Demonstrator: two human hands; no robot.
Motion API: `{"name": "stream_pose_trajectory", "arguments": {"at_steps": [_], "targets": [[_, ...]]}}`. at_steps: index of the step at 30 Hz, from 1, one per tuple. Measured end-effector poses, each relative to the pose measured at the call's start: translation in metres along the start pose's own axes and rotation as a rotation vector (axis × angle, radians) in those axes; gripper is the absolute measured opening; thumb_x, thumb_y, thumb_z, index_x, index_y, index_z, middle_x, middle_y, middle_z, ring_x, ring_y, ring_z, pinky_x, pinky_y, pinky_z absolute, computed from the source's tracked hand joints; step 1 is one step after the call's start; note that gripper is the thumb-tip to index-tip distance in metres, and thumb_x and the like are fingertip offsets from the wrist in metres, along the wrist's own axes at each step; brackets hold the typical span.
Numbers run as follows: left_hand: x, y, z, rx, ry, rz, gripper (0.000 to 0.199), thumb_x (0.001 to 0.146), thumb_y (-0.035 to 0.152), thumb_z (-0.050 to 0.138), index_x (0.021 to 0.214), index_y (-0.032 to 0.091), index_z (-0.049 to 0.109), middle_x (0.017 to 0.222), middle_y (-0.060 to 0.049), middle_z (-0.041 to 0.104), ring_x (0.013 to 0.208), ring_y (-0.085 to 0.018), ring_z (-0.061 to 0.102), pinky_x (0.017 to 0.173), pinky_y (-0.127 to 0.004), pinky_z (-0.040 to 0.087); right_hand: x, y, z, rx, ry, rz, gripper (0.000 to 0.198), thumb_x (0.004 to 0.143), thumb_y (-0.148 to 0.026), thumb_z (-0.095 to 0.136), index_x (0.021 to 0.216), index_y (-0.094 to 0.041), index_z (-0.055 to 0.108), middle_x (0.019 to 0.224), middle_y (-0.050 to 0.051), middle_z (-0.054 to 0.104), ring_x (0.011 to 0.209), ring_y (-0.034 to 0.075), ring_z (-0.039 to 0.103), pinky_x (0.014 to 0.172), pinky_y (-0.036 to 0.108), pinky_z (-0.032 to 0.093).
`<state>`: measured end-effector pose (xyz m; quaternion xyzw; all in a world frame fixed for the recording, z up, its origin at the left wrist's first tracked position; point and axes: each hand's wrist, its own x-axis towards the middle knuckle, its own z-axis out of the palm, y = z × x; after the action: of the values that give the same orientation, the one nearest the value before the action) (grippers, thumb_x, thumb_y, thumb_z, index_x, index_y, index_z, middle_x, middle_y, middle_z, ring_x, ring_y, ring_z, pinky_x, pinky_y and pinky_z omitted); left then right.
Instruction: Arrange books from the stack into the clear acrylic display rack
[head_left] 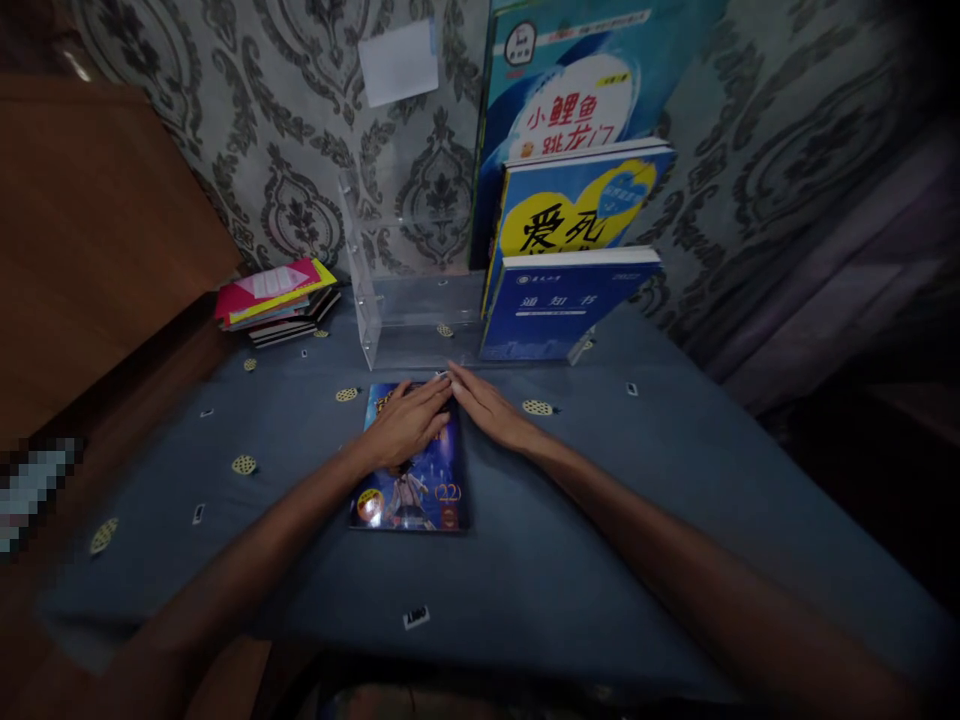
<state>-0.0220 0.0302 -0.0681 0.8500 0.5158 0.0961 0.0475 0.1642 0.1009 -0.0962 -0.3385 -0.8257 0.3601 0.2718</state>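
A dark blue book [424, 490] with an illustrated cover and the number 22 lies flat on the cloth-covered table. My left hand [409, 422] rests flat across its upper half, fingers stretched out, covering part of the title. At the book's upper right corner, my right hand [487, 408] lies on its edge with straight fingers, the fingertips meeting those of my left hand. Just behind my hands stands a clear acrylic book rack [409, 345]. Its right side holds several upright books, the front one a blue book [566, 310].
In the rack's rear rows stand a blue and yellow book [555, 225] and a tall teal book [577, 90]. A stack of books and booklets [281, 300] sits at the back left. Patterned wallpaper [292, 200] closes off the rear, and a wooden panel [97, 240] is on the left.
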Motion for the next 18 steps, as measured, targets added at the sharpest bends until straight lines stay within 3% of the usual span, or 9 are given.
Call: {"name": "stream_pose_trajectory", "arguments": {"at_steps": [7,18], "targets": [[-0.017,0.008,-0.004,-0.010,-0.035,0.120,0.050,0.108,0.036,0.029,0.154,0.020,0.038,0.160,-0.010,0.041,0.151,-0.021,0.033,0.124,-0.051,0.021,-0.001,-0.005,0.000,-0.094,-0.011,-0.027,0.064,0.103,-0.057,0.026,0.153,-0.021,0.042,0.156,0.010,0.048,0.145,0.025,0.042,0.122,0.051,0.027],[-0.074,0.043,-0.012,-0.086,-0.123,0.289,0.051,0.109,0.040,0.027,0.158,0.025,0.030,0.161,-0.005,0.039,0.152,-0.019,0.029,0.127,-0.048,0.015,0.000,-0.009,0.000,-0.185,-0.044,-0.024,0.060,0.105,-0.050,0.027,0.153,-0.017,0.041,0.157,0.012,0.046,0.148,0.026,0.038,0.122,0.052,0.027]]}}
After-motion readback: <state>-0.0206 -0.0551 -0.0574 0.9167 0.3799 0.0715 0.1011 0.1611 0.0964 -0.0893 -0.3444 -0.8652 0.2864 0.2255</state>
